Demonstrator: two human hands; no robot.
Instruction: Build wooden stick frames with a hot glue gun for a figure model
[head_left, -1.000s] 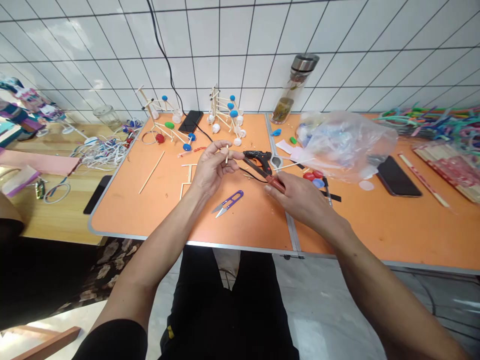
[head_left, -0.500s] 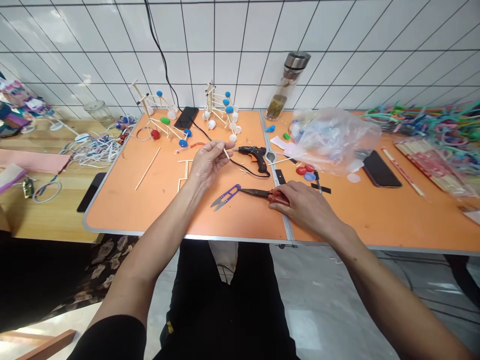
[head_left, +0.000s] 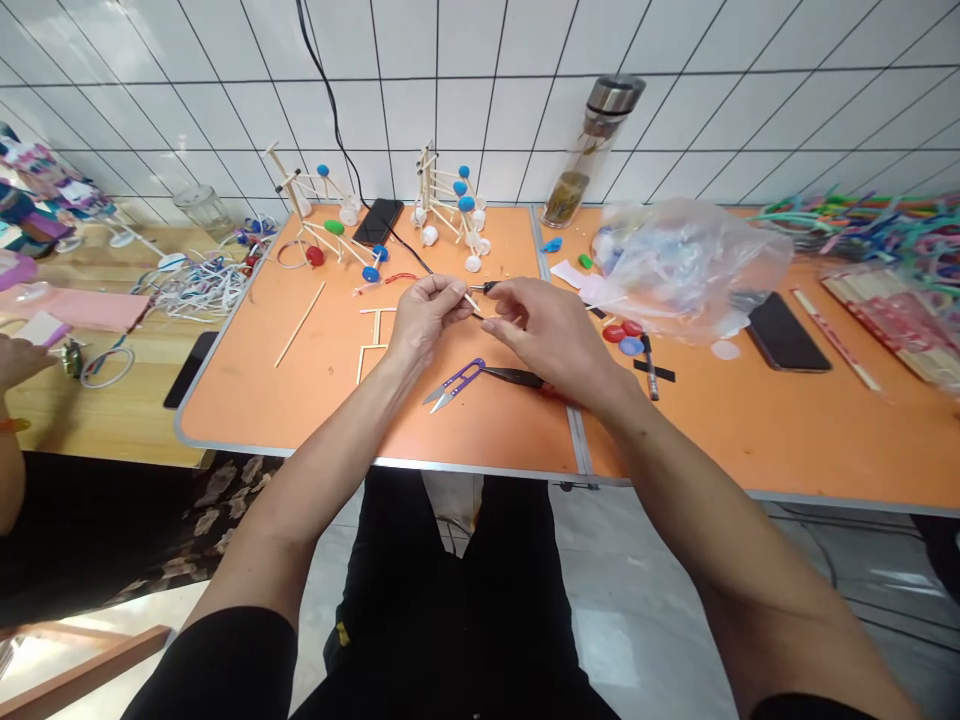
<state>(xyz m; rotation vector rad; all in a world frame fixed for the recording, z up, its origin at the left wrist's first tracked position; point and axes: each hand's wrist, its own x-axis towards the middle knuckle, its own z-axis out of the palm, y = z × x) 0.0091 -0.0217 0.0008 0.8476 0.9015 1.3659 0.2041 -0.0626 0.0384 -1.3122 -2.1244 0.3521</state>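
Observation:
My left hand [head_left: 421, 318] is raised over the orange table [head_left: 315, 400], pinching a short wooden stick [head_left: 470, 299] between thumb and fingers. My right hand [head_left: 551, 335] is curled right beside the stick's tip, closed over a black glue gun. Only the glue gun's nozzle [head_left: 486, 288] shows past the fingers. Red-handled scissors [head_left: 517, 377] lie on the table under my right wrist. Purple thread snips [head_left: 455, 383] lie just left of them.
Two stick-and-cap models [head_left: 448, 210] [head_left: 322, 225] stand at the back by a black phone [head_left: 379, 220]. A glass bottle [head_left: 592, 150], a plastic bag [head_left: 690, 265], loose caps [head_left: 622, 335] and another phone [head_left: 784, 345] are on the right. Another person's hand [head_left: 15, 360] is at the far left.
My right hand has let go of the red-handled scissors, which now lie on the table, and moved up and left to the glue gun beside the stick. My left hand keeps the stick.

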